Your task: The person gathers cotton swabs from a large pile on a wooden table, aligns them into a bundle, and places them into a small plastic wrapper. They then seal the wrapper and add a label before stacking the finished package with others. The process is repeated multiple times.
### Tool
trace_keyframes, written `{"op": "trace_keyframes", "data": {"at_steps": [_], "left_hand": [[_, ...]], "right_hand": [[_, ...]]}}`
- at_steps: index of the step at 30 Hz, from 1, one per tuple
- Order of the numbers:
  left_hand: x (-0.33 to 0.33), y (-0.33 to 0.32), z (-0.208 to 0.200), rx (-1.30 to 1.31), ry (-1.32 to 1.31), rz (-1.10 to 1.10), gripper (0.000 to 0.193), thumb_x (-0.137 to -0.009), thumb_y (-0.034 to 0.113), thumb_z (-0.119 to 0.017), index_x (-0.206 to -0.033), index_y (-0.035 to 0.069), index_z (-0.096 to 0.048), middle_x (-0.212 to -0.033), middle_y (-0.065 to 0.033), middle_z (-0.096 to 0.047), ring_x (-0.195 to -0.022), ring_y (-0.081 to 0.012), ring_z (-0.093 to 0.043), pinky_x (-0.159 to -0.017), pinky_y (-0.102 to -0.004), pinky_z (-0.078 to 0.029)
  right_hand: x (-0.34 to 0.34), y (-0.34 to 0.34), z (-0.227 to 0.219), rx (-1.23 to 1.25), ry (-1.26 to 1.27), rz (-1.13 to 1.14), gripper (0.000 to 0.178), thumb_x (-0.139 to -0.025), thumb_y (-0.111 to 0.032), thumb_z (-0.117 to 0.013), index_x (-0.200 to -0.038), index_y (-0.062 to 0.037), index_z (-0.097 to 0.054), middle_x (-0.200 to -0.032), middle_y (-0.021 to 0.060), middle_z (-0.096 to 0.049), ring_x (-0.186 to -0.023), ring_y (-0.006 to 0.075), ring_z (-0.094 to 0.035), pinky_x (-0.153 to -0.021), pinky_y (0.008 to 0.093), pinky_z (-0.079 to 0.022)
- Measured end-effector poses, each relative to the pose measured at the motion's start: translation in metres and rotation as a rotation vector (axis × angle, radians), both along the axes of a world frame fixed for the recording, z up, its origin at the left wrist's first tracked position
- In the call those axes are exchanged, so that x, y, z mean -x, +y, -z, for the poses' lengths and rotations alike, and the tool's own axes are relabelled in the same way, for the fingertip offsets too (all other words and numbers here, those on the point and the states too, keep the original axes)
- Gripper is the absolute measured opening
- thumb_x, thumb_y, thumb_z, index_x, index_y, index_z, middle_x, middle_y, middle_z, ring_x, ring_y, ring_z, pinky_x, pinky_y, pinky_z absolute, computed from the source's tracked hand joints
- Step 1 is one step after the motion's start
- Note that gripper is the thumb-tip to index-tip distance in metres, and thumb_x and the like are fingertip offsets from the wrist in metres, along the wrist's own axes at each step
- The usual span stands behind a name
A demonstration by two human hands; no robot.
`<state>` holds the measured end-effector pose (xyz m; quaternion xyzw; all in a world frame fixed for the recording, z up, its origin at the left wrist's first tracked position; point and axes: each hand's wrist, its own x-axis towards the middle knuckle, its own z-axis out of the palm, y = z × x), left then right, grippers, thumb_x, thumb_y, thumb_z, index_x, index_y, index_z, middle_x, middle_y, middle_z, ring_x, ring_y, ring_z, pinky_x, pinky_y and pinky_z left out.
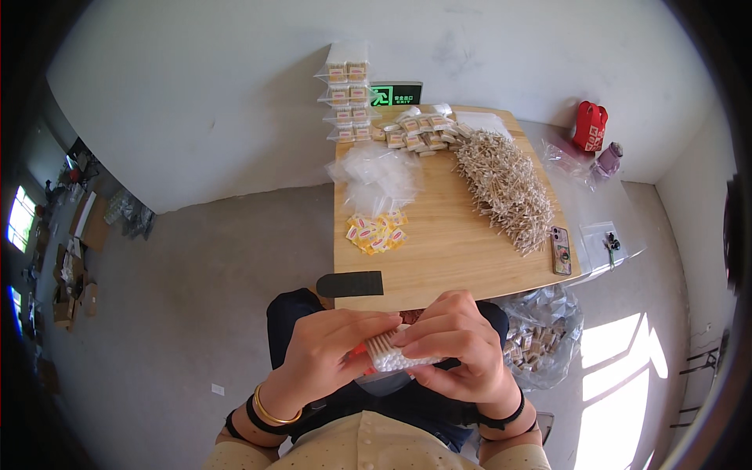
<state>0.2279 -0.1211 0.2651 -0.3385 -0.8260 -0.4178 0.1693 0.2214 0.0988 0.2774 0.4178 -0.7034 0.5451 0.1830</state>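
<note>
Close in front of my body, below the near table edge, both hands grip a bundle of cotton swabs (393,355) with white tips and tan sticks. My left hand (323,345) closes round its left side, fingertips near the stick side. On the other side, my right hand (462,348) has its fingers over the top and its thumb underneath. A patch of red shows beside the left fingers, and clear plastic hangs below the bundle; how these join it is hidden. Small yellow-and-white cards (376,233) and clear plastic bags (377,178) lie on the table beyond.
A heap of loose swabs (505,192) covers the table's right side, near a phone (561,251). Swab packs (419,131) and a tall stack of bagged packs (348,94) stand at the back. A black pad (352,283) overhangs the near-left edge. A packed plastic bag (560,317) sits below right.
</note>
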Motion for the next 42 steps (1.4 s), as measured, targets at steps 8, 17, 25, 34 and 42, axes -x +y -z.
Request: {"op": "trace_keyframes", "data": {"at_steps": [8,17,25,34,42], "left_hand": [[0.004,-0.008,0.005,-0.065,-0.237,0.084,0.04,-0.077,0.003,-0.082,-0.116,0.007,-0.072,-0.101,-0.01,-0.075,-0.086,-0.0231,-0.074,-0.073,-0.0294,-0.057],[0.0,-0.021,0.039,-0.85,-0.804,0.243,0.026,-0.086,0.004,-0.081,-0.108,-0.002,-0.068,-0.108,-0.0093,-0.072,-0.097,-0.0156,-0.071,-0.088,-0.0299,-0.057],[0.009,-0.018,0.055,-1.087,-0.719,0.126,0.016,-0.099,0.017,-0.069,-0.104,0.001,-0.068,-0.096,-0.0047,-0.071,-0.09,-0.0136,-0.068,-0.084,-0.0283,-0.053],[0.039,-0.004,0.049,-1.183,-0.587,-0.026,0.024,-0.109,0.027,-0.052,-0.095,0.008,-0.052,-0.085,-0.0026,-0.058,-0.074,-0.0088,-0.057,-0.071,-0.0256,-0.049],[0.036,-0.001,0.039,-1.008,-0.537,0.075,0.028,-0.111,0.029,-0.049,-0.092,0.009,-0.052,-0.085,0.0033,-0.056,-0.074,-0.0011,-0.049,-0.067,-0.019,-0.041]], "right_hand": [[0.0,-0.002,0.003,-0.007,-0.004,0.023,0.039,-0.073,0.0,-0.08,-0.11,-0.0089,-0.068,-0.106,0.0023,-0.073,-0.091,0.0243,-0.065,-0.084,0.037,-0.044],[0.001,-0.001,0.005,0.018,0.0,0.046,0.04,-0.074,0.001,-0.08,-0.109,-0.0088,-0.066,-0.106,0.0054,-0.072,-0.09,0.0244,-0.065,-0.082,0.0372,-0.045],[-0.004,-0.029,0.02,0.228,-0.283,0.038,0.042,-0.078,-0.002,-0.084,-0.113,-0.0042,-0.061,-0.109,0.0128,-0.068,-0.096,0.0279,-0.065,-0.088,0.0369,-0.049],[0.004,-0.06,0.026,0.302,-0.416,-0.02,0.05,-0.08,-0.004,-0.085,-0.12,-0.0022,-0.055,-0.113,0.0105,-0.059,-0.104,0.0216,-0.061,-0.092,0.0357,-0.05],[0.01,-0.055,0.02,0.501,-0.694,-0.411,0.044,-0.095,-0.01,-0.073,-0.13,-0.0026,-0.048,-0.108,0.0035,-0.054,-0.103,0.0142,-0.055,-0.096,0.0314,-0.045]]}}
